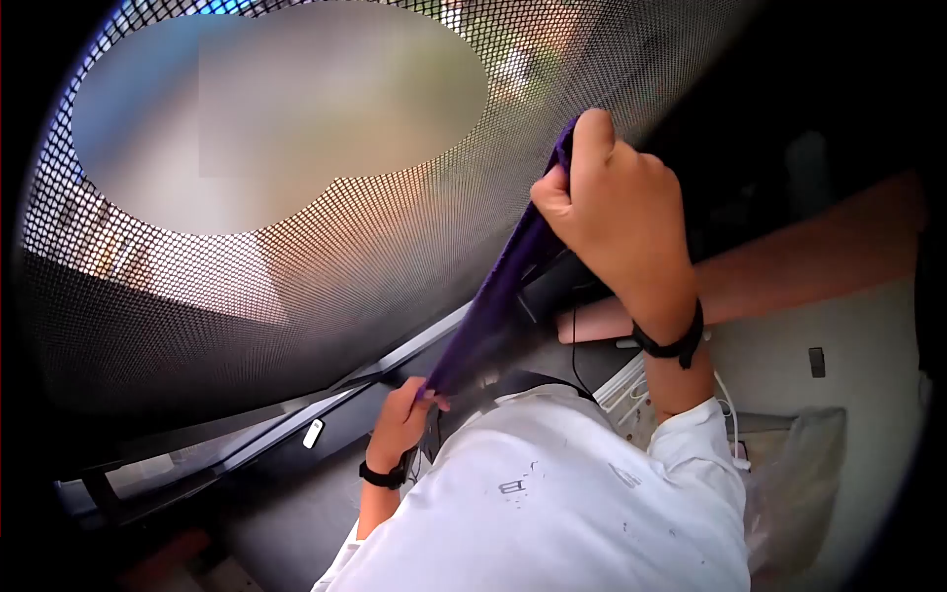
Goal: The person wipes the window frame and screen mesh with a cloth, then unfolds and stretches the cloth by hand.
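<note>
White shirt (592,483): seen closest of all, dark marks scattered across it, below the mesh screen (395,247).
Purple cloth (498,281): drawn out on a slant, right now, before the lower right part of the mesh screen.
Right hand (621,217): raised at the mesh screen's right side; the cloth's upper end is clenched between thumb and curled fingers.
Left hand (400,424): down below the mesh screen's lower edge, and there the cloth's other end is pinched by thumb and fingers.
Handling: judged light, soft and floppy, hardly fragile, little slip expected; best held by its two ends, so sagging is limited.
Plastic sheet or bag (799,483): translucent, crumpled, well below and right of the mesh screen; whether anything is contained cannot be told.
</note>
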Tool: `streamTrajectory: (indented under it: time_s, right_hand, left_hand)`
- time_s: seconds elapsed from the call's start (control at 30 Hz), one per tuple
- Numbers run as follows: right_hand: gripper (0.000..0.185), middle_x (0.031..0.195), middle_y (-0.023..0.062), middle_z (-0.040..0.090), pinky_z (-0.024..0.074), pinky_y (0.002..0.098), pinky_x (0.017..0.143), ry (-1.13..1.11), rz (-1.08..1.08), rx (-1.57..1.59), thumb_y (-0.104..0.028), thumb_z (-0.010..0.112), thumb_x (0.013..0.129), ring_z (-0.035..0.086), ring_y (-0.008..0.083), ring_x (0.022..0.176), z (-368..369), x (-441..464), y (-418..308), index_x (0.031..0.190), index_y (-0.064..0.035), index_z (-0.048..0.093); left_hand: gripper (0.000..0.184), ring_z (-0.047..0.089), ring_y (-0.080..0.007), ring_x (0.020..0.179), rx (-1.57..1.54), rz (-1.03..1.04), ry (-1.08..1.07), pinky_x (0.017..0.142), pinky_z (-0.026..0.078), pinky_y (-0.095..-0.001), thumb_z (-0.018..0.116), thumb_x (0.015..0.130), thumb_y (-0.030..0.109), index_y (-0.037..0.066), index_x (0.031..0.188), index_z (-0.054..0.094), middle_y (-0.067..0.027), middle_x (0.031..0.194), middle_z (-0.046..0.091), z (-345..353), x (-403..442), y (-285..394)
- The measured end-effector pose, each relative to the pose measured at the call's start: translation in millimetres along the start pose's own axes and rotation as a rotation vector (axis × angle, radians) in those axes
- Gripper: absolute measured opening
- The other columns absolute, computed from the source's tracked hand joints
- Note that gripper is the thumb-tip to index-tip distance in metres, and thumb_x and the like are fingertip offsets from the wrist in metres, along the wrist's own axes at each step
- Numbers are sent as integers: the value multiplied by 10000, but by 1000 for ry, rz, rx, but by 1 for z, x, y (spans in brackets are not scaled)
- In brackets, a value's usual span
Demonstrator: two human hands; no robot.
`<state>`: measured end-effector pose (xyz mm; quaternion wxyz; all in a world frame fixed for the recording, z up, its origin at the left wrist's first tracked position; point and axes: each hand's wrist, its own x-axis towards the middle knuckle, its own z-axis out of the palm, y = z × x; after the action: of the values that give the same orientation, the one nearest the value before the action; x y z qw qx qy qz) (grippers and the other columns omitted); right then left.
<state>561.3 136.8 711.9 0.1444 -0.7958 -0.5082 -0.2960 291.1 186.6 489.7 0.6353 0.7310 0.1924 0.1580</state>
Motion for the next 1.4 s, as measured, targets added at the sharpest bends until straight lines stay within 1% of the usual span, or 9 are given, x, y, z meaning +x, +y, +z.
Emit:
streamTrajectory:
  time_s: [0.43, 0.47, 0.63, 0.7, 0.8, 0.83, 1.13, 1.2, 1.4]
  right_hand:
    - [314, 627, 43, 548, 469, 273, 449, -118, 139, 26, -292, 676, 742, 600, 159, 499, 65, -63, -57, 805, -51, 485]
    - [234, 577, 89, 557, 499, 349, 438, -137, 175, 180, -218, 631, 756, 607, 259, 475, 70, -68, -60, 759, -57, 462]
    - [194, 579, 84, 569, 502, 350, 446, -175, 167, 216, -206, 595, 802, 620, 255, 498, 106, -99, -90, 779, -55, 475]
    - [175, 588, 86, 577, 506, 351, 454, -167, 173, 298, -194, 582, 811, 631, 259, 519, 106, -103, -96, 792, -52, 480]
    - [176, 617, 124, 616, 525, 406, 502, -338, 80, 653, -204, 576, 800, 657, 307, 595, 94, -112, -80, 838, -50, 500]
    - [208, 632, 155, 622, 525, 436, 536, -370, 19, 763, -221, 585, 787, 648, 336, 599, 93, -116, -73, 854, -41, 504]
    - [246, 653, 188, 602, 490, 483, 581, -225, 63, 1230, -248, 575, 800, 606, 401, 632, 73, -110, -70, 894, -35, 494]
    - [253, 676, 197, 602, 484, 487, 587, -211, 47, 1298, -249, 575, 795, 601, 408, 642, 64, -107, -67, 902, -35, 491]
    - [268, 726, 197, 587, 450, 481, 617, -211, -93, 1513, -233, 569, 767, 587, 405, 697, 35, -74, -59, 929, -29, 504]
  left_hand:
    - [149, 582, -122, 763, -76, -343, 171, 736, 428, -251, 441, 945, 95, 21, 959, 570, -51, 803, 667, 31, -62, -50]
    - [143, 562, -110, 678, 6, -399, 203, 644, 427, -251, 454, 930, 84, 19, 957, 578, -46, 767, 676, 29, -71, -67]
    - [131, 518, -83, 625, -23, -324, 393, 554, 421, -246, 462, 909, 80, 9, 913, 572, -33, 754, 675, 32, -81, -70]
    - [155, 559, -103, 705, -224, -374, 475, 632, 459, -254, 461, 916, 88, 7, 978, 578, -61, 778, 656, 34, -78, -38]
    - [140, 599, -137, 772, 230, -187, 439, 768, 449, -258, 413, 954, 56, -24, 955, 527, -64, 798, 637, 14, -74, -34]
    - [151, 592, -120, 793, 353, -339, 471, 776, 440, -246, 427, 956, 72, -23, 983, 542, -50, 797, 639, 14, -64, -7]
    - [342, 538, -165, 1033, 75, 108, 941, 870, 436, -300, 382, 991, 193, -10, 1252, 474, -124, 1226, 554, 51, 11, 120]
    - [403, 534, -195, 1051, 282, 405, 1066, 889, 430, -304, 396, 991, 228, -24, 1303, 432, -151, 1288, 509, 39, 26, 141]
    - [584, 311, -326, 1336, 948, 446, 1252, 1099, 219, -377, 402, 991, 322, -67, 1401, 254, -266, 1434, 301, -16, 63, 196]
